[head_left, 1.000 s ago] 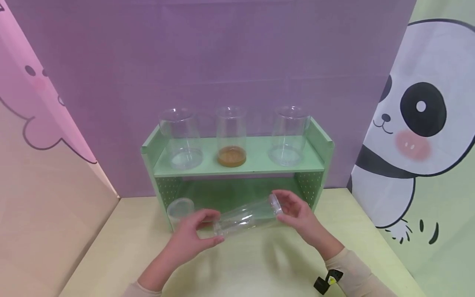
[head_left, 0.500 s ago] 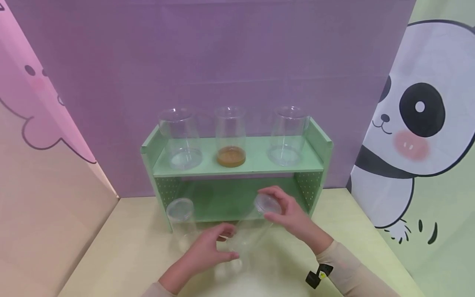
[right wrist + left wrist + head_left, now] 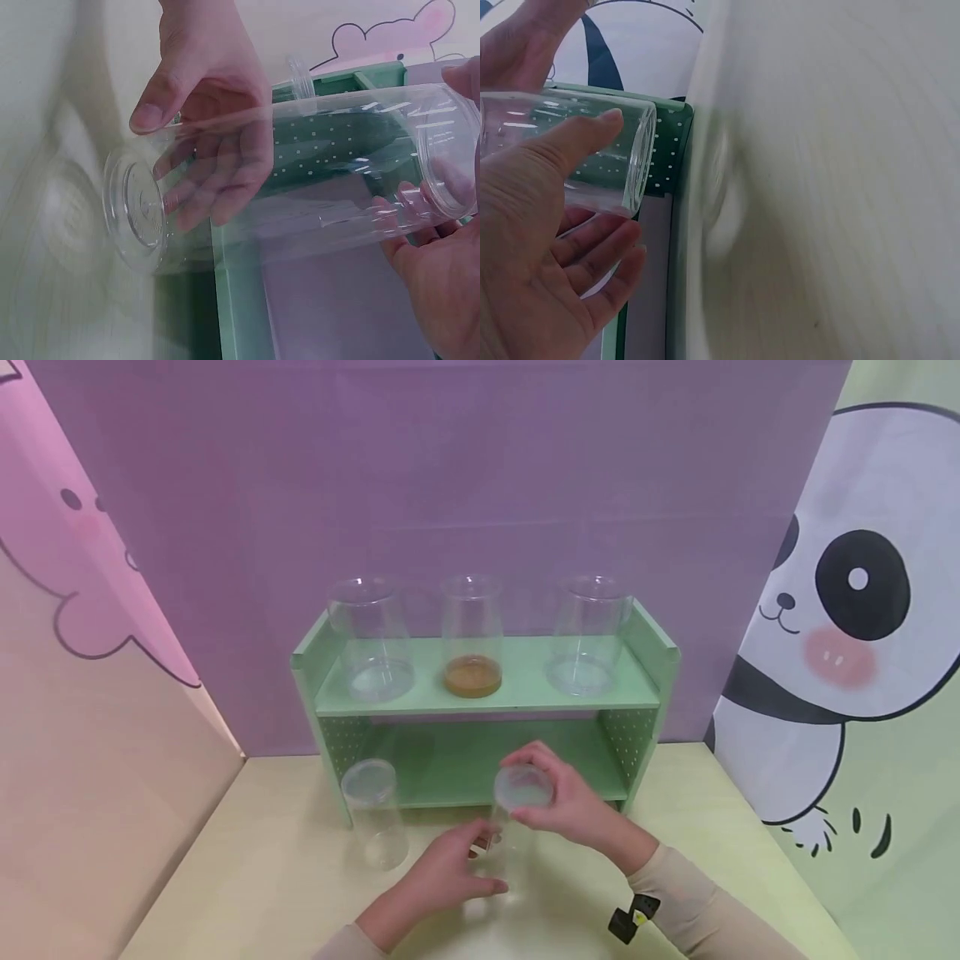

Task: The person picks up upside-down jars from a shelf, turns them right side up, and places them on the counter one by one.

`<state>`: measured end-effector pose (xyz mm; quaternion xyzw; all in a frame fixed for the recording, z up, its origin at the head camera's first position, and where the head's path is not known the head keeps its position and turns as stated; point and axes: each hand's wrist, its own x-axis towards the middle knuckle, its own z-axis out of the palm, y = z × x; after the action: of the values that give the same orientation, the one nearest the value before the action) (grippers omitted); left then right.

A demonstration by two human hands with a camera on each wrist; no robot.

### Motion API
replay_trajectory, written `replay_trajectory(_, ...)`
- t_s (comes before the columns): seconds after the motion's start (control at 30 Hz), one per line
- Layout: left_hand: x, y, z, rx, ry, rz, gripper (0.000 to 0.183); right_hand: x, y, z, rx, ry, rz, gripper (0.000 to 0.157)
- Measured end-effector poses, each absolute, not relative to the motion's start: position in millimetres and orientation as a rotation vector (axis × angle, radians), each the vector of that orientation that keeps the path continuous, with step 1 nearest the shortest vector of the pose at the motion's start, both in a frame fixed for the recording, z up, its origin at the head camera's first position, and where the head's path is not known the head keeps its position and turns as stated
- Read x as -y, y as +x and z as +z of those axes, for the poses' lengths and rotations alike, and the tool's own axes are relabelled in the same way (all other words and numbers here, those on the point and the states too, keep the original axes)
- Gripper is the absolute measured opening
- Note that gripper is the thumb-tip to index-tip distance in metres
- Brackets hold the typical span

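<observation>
A clear plastic jar (image 3: 516, 839) stands nearly upright between my hands, just over the table in front of the green shelf. My right hand (image 3: 577, 814) grips it around its round top end (image 3: 522, 785), thumb on the near side and fingers behind. Lower down, my left hand (image 3: 448, 870) holds the jar's sides near the base. In the left wrist view its thumb (image 3: 592, 135) lies along the clear wall, with the fingers below. The right wrist view shows the ringed base (image 3: 139, 206) a little apart from the tabletop, its blurred shadow beside it.
A similar clear jar (image 3: 377, 827) stands on the table at the left. Three clear containers line the green shelf's (image 3: 525, 700) upper board: left (image 3: 378, 639), middle with a brown bottom (image 3: 472, 677), right (image 3: 588, 639). A purple backdrop (image 3: 480, 468) rises behind.
The jar has turned from lying nearly level to nearly upright, its base swinging down toward the table. My left hand has moved right and down; my right hand has moved left.
</observation>
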<state>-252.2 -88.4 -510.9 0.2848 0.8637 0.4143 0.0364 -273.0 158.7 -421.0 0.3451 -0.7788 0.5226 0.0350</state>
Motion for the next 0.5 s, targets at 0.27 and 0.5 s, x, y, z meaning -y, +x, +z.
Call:
replay_trajectory(0.27,84.1,-250.7,-511.1,-2.698,0.828,1.248,0.071,-156.6,-274.1,-422.2,2.411,1.099,1.574,0.058)
replay_trajectory(0.5,85.5,-247.3,-508.0,-2.672,0.806,1.272,0.071,-155.8,-274.6,-423.0,2.417,1.098,1.548,0.058)
